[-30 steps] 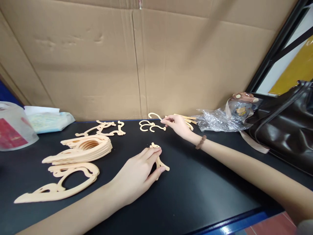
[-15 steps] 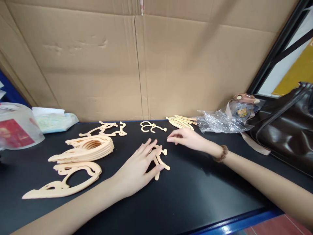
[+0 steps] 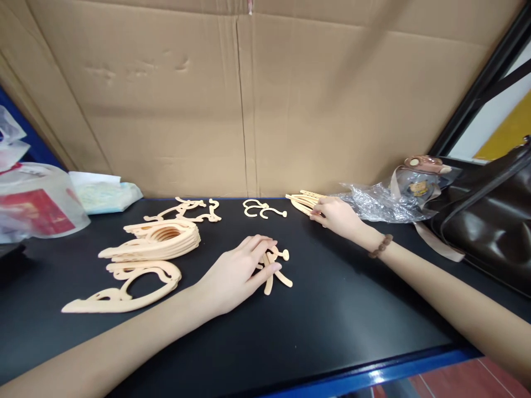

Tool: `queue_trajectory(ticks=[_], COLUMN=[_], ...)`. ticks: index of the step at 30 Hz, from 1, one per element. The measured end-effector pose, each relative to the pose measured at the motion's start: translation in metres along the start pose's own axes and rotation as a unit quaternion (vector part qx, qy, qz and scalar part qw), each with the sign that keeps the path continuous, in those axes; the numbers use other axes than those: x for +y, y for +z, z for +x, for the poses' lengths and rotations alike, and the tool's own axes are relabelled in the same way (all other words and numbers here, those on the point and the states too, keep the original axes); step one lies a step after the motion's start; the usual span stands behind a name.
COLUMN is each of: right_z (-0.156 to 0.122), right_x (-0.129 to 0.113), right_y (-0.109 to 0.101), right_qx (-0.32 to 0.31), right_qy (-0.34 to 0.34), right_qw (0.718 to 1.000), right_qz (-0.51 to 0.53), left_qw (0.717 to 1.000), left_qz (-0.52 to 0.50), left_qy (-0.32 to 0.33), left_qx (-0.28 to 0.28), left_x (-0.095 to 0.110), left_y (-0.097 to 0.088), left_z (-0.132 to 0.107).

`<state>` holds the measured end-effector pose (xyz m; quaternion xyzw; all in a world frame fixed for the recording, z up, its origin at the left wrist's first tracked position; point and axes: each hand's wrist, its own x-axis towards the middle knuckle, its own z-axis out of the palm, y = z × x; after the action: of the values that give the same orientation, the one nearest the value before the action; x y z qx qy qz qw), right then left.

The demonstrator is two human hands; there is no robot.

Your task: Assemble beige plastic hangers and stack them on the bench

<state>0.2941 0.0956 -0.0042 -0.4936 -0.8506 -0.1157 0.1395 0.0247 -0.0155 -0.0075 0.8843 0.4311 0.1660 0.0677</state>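
Note:
My left hand [image 3: 243,268] lies flat near the middle of the black table [image 3: 340,309], fingers stretched over a few small pale wooden hook-shaped pieces [image 3: 279,272]. My right hand [image 3: 337,216] reaches to the back of the table. Its fingers are curled down onto the near end of a stack of thin curved wooden strips [image 3: 301,200]. A pair of loose hook pieces [image 3: 262,209] lies between the two hands, by the cardboard wall.
A pile of large flat wooden cutouts [image 3: 155,243] and one single cutout [image 3: 124,287] lie left. More small pieces [image 3: 188,210] sit behind them. Plastic bags [image 3: 37,204] are far left. Crumpled clear plastic [image 3: 373,202], a bottle [image 3: 418,177] and a dark bag [image 3: 485,221] stand right.
My right hand laid a hook piece by my left hand, then went back to the stack of curved strips. My left hand flattened over the small pieces.

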Motion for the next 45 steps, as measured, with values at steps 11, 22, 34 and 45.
queue_trajectory(ticks=[11,22,34,45], right_z=[0.000,0.004,0.004,-0.007], right_x=[-0.001,0.007,0.001,0.005], right_y=[-0.006,0.009,0.015,-0.025], right_qx=[-0.032,-0.004,-0.017,-0.235], right_qy=[0.000,-0.007,0.015,0.019], right_qw=[0.992,0.977,0.978,0.945], right_qz=[0.126,0.213,0.208,0.225], left_qw=[0.999,0.998,0.997,0.998], left_qz=[-0.030,-0.055,-0.069,-0.057], left_qy=[-0.010,-0.011,-0.015,-0.027], left_qx=[0.005,0.016,0.011,0.031], left_x=[-0.003,-0.003,-0.006,-0.008], left_y=[0.003,0.005,0.007,0.010], left_z=[-0.001,-0.001,0.000,0.000])
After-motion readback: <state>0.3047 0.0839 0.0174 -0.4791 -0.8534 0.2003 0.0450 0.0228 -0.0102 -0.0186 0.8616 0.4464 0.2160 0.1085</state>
